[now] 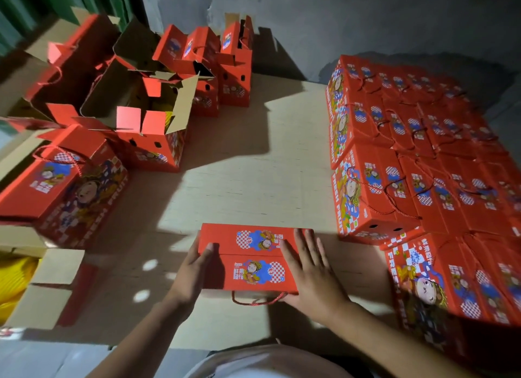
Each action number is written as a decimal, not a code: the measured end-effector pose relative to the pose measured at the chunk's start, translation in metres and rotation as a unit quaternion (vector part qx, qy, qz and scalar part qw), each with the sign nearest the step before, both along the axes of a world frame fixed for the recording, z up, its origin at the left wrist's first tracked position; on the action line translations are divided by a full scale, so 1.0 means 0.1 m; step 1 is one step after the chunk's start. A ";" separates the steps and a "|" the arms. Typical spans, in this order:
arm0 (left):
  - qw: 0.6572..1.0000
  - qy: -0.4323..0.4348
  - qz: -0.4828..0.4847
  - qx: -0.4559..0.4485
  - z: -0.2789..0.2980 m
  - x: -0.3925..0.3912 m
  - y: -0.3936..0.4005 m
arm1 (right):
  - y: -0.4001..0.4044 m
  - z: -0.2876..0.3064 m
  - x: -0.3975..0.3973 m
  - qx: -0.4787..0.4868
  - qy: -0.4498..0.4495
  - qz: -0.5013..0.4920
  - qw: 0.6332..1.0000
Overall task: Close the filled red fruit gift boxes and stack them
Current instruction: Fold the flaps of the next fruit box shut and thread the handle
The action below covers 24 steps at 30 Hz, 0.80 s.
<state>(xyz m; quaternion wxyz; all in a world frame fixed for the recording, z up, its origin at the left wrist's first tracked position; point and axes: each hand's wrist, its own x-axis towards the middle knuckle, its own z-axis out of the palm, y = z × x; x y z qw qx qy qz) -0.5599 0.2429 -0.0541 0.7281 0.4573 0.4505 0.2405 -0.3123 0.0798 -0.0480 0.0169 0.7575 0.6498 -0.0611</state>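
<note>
While both hands press on it, one closed red gift box (251,257) lies on the pale cardboard floor sheet (239,180) nearest the person. The left hand (191,273) wraps its left end, thumb curled on the lid; the right hand (310,264) lies flat with straight fingers across the right side of the lid, above the red rope handle (258,301). At the near left sits one open brown carton (56,287) with yellow padding (14,281). Right, a block of closed boxes (423,166) stands packed tight, too many to count. Far left, roughly seven open boxes (158,135) crowd together, flaps up.
</note>
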 end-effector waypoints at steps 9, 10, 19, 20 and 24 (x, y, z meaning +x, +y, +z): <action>1.000 0.023 0.015 0.009 0.09 0.01 -0.06 | 0.70 0.30 -0.32 0.029 0.096 0.030 0.994; 0.999 0.026 0.020 0.008 0.10 0.01 -0.06 | 0.77 0.35 -0.27 -0.001 0.093 0.038 0.995; 0.999 0.039 0.027 0.023 0.12 0.02 -0.08 | 1.04 0.44 0.15 -0.142 0.128 -0.162 0.968; 0.999 0.037 0.023 0.024 0.13 0.02 -0.08 | 1.10 0.46 0.13 -0.139 0.181 -0.169 0.959; 0.999 0.029 0.013 0.025 0.14 0.00 -0.08 | 1.22 0.35 -0.01 -0.065 0.340 -0.170 0.922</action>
